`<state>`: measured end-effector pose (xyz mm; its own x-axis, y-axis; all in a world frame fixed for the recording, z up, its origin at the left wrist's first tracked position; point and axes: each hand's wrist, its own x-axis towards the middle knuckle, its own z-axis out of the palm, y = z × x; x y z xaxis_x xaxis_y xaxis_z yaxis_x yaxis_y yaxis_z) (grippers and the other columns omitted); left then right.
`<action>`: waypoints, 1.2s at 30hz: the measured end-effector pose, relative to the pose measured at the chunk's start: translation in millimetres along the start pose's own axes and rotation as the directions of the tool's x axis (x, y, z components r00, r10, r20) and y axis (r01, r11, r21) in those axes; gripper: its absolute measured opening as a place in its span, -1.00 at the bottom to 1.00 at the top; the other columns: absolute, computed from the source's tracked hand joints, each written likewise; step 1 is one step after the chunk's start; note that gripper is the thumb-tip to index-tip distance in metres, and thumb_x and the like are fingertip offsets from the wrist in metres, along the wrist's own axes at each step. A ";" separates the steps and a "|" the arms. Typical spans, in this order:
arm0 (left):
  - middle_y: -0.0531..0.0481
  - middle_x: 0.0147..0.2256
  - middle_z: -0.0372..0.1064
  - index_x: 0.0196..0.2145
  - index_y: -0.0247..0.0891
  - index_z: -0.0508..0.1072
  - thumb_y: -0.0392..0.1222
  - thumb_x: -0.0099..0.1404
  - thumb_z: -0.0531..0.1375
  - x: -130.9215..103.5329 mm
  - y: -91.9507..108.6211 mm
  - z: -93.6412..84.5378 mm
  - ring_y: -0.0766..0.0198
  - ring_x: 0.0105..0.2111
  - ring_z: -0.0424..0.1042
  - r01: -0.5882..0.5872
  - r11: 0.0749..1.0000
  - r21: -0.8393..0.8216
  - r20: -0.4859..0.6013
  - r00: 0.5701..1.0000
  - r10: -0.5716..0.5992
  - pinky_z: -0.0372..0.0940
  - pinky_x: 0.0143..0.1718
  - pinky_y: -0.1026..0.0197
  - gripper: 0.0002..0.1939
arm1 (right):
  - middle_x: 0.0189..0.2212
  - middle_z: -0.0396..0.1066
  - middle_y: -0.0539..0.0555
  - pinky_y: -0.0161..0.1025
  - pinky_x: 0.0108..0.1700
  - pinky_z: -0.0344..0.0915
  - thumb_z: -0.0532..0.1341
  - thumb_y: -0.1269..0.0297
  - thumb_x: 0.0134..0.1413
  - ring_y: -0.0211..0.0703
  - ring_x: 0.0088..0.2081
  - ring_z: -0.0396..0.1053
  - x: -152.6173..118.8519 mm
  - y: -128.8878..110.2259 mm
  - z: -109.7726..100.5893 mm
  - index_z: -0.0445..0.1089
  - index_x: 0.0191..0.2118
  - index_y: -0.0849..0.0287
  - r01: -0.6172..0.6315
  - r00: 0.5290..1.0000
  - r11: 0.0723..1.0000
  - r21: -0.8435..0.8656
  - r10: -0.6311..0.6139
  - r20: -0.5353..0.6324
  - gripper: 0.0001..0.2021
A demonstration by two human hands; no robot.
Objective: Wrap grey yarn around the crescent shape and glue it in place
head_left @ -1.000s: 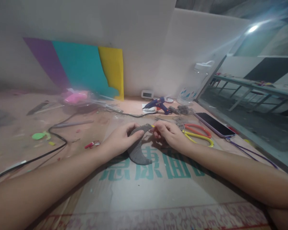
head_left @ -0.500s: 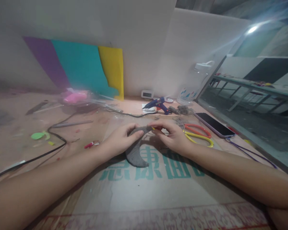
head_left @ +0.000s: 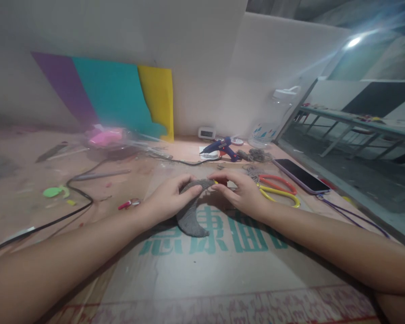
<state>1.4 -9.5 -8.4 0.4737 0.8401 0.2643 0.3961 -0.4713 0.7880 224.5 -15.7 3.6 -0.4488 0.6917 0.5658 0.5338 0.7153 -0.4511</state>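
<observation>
A crescent shape (head_left: 191, 220) wound in grey yarn stands out in the middle, its lower tip curving right. My left hand (head_left: 171, 198) is closed on its upper part, thumb in front and fingers behind. My right hand (head_left: 241, 191) pinches at the upper tip, where a small bit of yellow shows between thumb and forefinger. A thin grey yarn strand runs by the right fingers; whether they grip it too is hard to see. Just beyond the right hand lie scissors with red and yellow handles (head_left: 279, 193), their blades hidden by that hand.
A blue glue gun (head_left: 222, 146) lies behind the hands, its black cord trailing left. Grey yarn (head_left: 258, 155) is heaped beside it. A phone (head_left: 302, 175) rests at right, near the table edge. A clear bottle (head_left: 268, 119) and small timer (head_left: 207, 132) stand along the partition.
The right fingers have shifted slightly at the crescent's upper tip, and less of the yellow shows. The left hand and the crescent stay nearly in place.
</observation>
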 end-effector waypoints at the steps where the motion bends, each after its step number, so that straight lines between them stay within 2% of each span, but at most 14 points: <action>1: 0.11 -0.46 0.29 -0.34 -0.26 0.41 0.05 0.35 0.08 -0.2 -0.1 0.0 0.30 -0.45 0.27 0.002 1.000 0.001 -0.002 1.000 -0.002 0.13 -0.45 0.29 -0.68 | -0.32 0.50 0.07 -0.24 -0.24 0.35 0.20 0.22 0.24 -0.18 -0.32 0.41 0.3 0.0 0.1 0.47 -0.12 0.15 -0.011 1.000 1.000 0.009 0.011 0.005 -0.81; 5: 0.09 -0.44 0.31 -0.33 -0.26 0.41 0.05 0.35 0.08 -0.2 1.5 -0.2 0.29 -0.42 0.29 0.000 1.000 0.008 -0.008 1.000 0.000 0.15 -0.42 0.28 -0.68 | -0.35 0.46 0.02 -0.25 -0.25 0.33 0.23 0.22 0.21 -0.21 -0.36 0.38 0.3 -0.5 -0.1 0.43 -0.04 0.13 -0.061 0.998 0.997 0.039 0.060 0.025 -0.77; 8: 0.08 -0.43 0.33 -0.33 -0.26 0.41 0.05 0.35 0.09 0.6 3.5 -0.7 0.28 -0.41 0.29 0.002 1.000 -0.007 -0.037 0.999 -0.002 0.16 -0.41 0.27 -0.69 | -0.37 0.42 0.00 -0.26 -0.25 0.33 0.24 0.23 0.20 -0.23 -0.37 0.35 -0.7 -1.0 -0.7 0.36 0.03 0.13 -0.027 1.000 0.997 0.075 0.027 -0.006 -0.71; 13: 0.08 -0.44 0.31 -0.34 -0.27 0.39 0.09 0.33 0.10 0.9 2.9 -0.8 0.27 -0.41 0.28 0.028 1.000 -0.010 -0.040 0.999 -0.029 0.14 -0.41 0.27 -0.66 | -0.40 0.39 0.00 -0.29 -0.29 0.32 0.23 0.30 0.21 -0.24 -0.37 0.35 -1.0 -1.8 -1.0 0.35 -0.16 0.15 0.047 0.991 0.997 0.062 -0.039 -0.129 -0.90; 17: 0.10 -0.44 0.29 -0.33 -0.26 0.39 0.09 0.34 0.10 0.8 -0.3 0.3 0.28 -0.42 0.27 0.033 0.999 -0.023 -0.019 0.999 -0.033 0.12 -0.42 0.27 -0.66 | -0.40 0.41 0.00 -0.29 -0.31 0.33 0.23 0.33 0.21 -0.25 -0.39 0.35 -0.1 -1.3 -0.8 0.36 -0.17 0.14 0.092 0.989 0.996 0.018 -0.090 -0.116 -0.91; 25: 0.12 -0.46 0.25 -0.34 -0.26 0.38 0.06 0.35 0.09 0.5 -0.6 1.0 0.31 -0.44 0.24 0.019 0.999 -0.028 0.004 1.000 -0.019 0.10 -0.43 0.28 -0.68 | -0.44 0.40 -0.02 -0.30 -0.34 0.31 0.25 0.34 0.18 -0.25 -0.42 0.34 0.6 -1.1 0.3 0.35 -0.23 0.15 0.110 0.989 0.994 0.008 -0.108 -0.098 -0.93; 31: 0.10 -0.42 0.31 -0.32 -0.26 0.39 0.04 0.36 0.08 -0.2 0.6 -0.3 0.28 -0.38 0.30 -0.009 1.000 0.008 0.024 1.000 0.009 0.14 -0.37 0.26 -0.70 | -0.44 0.43 -0.02 -0.31 -0.33 0.31 0.26 0.34 0.18 -0.25 -0.41 0.36 1.0 0.0 0.0 0.37 -0.24 0.16 0.092 0.993 0.996 0.011 -0.091 -0.069 -0.94; 36: 0.10 -0.43 0.30 -0.33 -0.27 0.40 0.03 0.36 0.08 0.0 1.3 -0.2 0.29 -0.41 0.28 -0.019 1.000 0.019 0.024 1.000 0.019 0.13 -0.40 0.26 -0.70 | -0.43 0.43 -0.02 -0.30 -0.32 0.33 0.25 0.33 0.20 -0.25 -0.40 0.37 -0.5 1.0 0.5 0.39 -0.18 0.16 0.069 0.996 0.997 0.015 -0.068 -0.060 -0.91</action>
<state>1.7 -10.1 -7.3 0.4999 0.8245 0.2653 0.4017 -0.4921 0.7723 224.9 -15.3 2.4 -0.4403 0.6339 0.6359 0.4905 0.7630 -0.4210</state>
